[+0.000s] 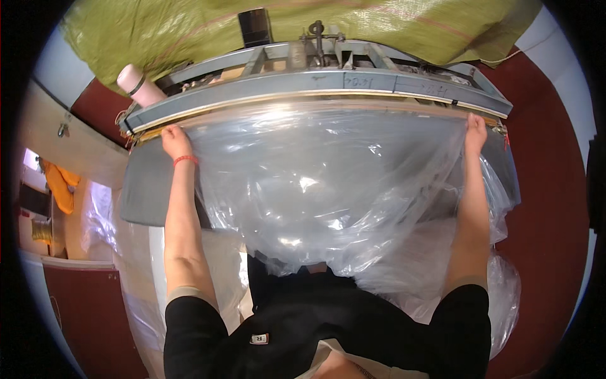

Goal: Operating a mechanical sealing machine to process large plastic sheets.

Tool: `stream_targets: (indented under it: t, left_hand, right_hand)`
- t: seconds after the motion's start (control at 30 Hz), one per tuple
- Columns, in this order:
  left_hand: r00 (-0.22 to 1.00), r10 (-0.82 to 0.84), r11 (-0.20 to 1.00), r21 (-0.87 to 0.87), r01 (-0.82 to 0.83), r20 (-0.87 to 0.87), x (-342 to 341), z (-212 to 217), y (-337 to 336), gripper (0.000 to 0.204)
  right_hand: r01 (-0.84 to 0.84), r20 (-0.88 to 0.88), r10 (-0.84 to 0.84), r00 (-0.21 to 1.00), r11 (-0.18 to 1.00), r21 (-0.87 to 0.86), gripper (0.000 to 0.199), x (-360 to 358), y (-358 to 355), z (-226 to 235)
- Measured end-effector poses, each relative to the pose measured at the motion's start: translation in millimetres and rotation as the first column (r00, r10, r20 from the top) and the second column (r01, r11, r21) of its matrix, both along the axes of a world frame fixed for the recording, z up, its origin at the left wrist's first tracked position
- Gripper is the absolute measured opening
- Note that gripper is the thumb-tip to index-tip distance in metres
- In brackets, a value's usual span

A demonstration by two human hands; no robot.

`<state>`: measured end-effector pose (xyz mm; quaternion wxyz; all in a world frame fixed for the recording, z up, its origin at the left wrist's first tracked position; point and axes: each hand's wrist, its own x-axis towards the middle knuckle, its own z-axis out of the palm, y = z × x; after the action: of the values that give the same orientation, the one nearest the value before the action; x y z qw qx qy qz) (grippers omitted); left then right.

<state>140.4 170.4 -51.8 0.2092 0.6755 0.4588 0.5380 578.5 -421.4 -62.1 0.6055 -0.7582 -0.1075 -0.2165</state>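
Between my two hands stretches a wide sheet of clear plastic film (pixel 315 164), its far edge lying along the long bar of a metal-framed machine, probably a heat sealer (pixel 284 85). My left hand (pixel 174 140) is closed on the film's left corner, at the bar's left end. At the right end, my right hand (pixel 475 134) pinches the other corner. The film sags toward me over a grey work surface (pixel 144 183), and its near part hangs in loose, shiny folds. A red beaded bracelet (pixel 185 160) circles my left wrist.
A pink cylindrical bottle (pixel 140 85) leans at the machine's left end. Behind it, a dark phone-like slab (pixel 254 27) stands against a yellow-green woven sheet (pixel 189 28). More clear film (pixel 499 284) bunches at the lower right. An orange item (pixel 60 186) lies on a shelf at left.
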Motion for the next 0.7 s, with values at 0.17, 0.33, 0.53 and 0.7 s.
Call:
stream_targets:
  t: [0.17,0.33,0.53,0.7]
  left_hand:
    - [0.983,-0.102,0.991,-0.072,0.114,0.150,8,0,1,0.016]
    - [0.967,-0.105,0.980,-0.142,0.140,0.231,7,3,3,0.013]
    - [0.926,0.112,0.973,-0.230,-0.027,0.362,9,14,3,0.011]
    - [0.886,0.067,0.978,-0.206,0.033,0.459,15,13,2,0.013]
  right_hand:
    - [0.116,0.070,-0.117,0.991,0.993,0.015,0.021,8,10,1]
    - [0.218,0.092,-0.212,0.973,0.975,-0.051,0.019,0,15,13]
    - [0.209,-0.100,-0.193,0.976,0.960,0.189,0.014,-3,12,22]
    - [0.132,-0.053,-0.125,0.991,0.974,0.183,0.017,-3,-6,21]
